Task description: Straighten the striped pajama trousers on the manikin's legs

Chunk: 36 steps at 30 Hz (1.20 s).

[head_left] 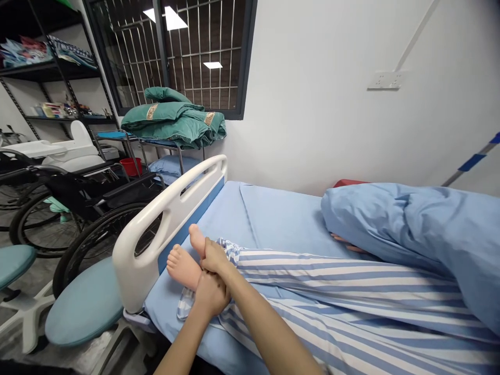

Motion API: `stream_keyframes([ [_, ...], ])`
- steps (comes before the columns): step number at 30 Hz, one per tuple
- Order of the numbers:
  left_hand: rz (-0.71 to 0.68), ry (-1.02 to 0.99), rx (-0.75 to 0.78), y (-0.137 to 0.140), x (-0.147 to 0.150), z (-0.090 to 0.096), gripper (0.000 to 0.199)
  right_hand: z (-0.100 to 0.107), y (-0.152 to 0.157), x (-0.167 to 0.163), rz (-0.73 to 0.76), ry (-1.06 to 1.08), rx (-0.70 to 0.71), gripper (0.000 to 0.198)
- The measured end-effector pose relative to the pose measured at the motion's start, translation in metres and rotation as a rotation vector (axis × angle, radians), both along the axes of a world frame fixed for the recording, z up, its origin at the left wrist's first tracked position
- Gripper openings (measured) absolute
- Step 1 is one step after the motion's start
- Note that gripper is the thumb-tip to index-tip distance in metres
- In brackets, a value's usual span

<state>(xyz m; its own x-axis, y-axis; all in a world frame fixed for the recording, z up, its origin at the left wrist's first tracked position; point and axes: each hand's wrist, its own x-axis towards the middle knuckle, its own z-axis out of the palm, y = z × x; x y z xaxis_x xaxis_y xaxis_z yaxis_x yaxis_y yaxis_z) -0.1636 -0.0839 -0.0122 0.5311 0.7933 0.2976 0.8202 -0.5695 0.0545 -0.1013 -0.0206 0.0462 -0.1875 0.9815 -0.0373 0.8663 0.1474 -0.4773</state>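
Striped blue-and-white trouser legs (312,271) stretch along the bed, ending in two bare, smooth feet that look like a care manikin's. My left hand (213,292) is wrapped round the ankle of the near foot (183,266), beside a pushed-up trouser cuff (185,303). Just beyond it, my right hand (214,256) closes round the ankle of the far foot (197,240). Both hands touch each other. A blue quilt (406,224) covers the upper body, and fingers (349,242) show under its edge.
The white footboard (128,255) rises just past the toes. Round stools (86,307) and a wheelchair (105,203) stand to the left. Folded green quilts (175,120) lie on a rack under the barred window. A white wall runs along the bed's far side.
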Motion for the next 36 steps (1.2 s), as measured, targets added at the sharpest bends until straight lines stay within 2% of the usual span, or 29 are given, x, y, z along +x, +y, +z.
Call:
stream_keyframes([
  [3, -0.011, -0.025, 0.005, 0.002, 0.001, 0.000, 0.032, -0.011, 0.010, -0.001, -0.043, -0.083, -0.027, 0.046],
  [6, -0.019, -0.037, -0.002, -0.001, 0.004, -0.001, 0.031, -0.014, 0.013, 0.002, -0.043, -0.111, -0.043, 0.050],
  [12, 0.017, -0.081, -0.040, -0.011, 0.017, -0.004, 0.027, 0.002, 0.003, 0.010, -0.024, -0.193, -0.104, 0.054],
  [16, 0.012, -0.044, -0.081, -0.013, 0.018, 0.004, 0.028, 0.014, -0.006, 0.013, -0.013, -0.217, -0.085, 0.051],
  [22, 0.057, -0.085, -0.143, -0.013, 0.015, 0.011, 0.028, 0.019, -0.008, 0.022, 0.052, -0.239, -0.053, 0.045],
  [27, 0.050, -0.081, -0.135, -0.014, 0.016, 0.011, 0.029, 0.024, -0.002, 0.014, 0.074, -0.212, -0.026, 0.055],
  [31, 0.051, -0.119, -0.172, -0.011, 0.018, 0.009, 0.027, 0.031, 0.007, -0.002, 0.192, -0.176, 0.000, 0.070],
  [34, 0.166, -0.259, -0.218, -0.007, 0.019, 0.010, 0.022, 0.042, 0.013, -0.015, 0.214, -0.152, 0.003, 0.071],
  [36, 0.308, -0.475, -0.237, -0.006, 0.017, 0.018, 0.016, 0.052, 0.015, -0.018, 0.184, -0.146, 0.001, 0.062],
])
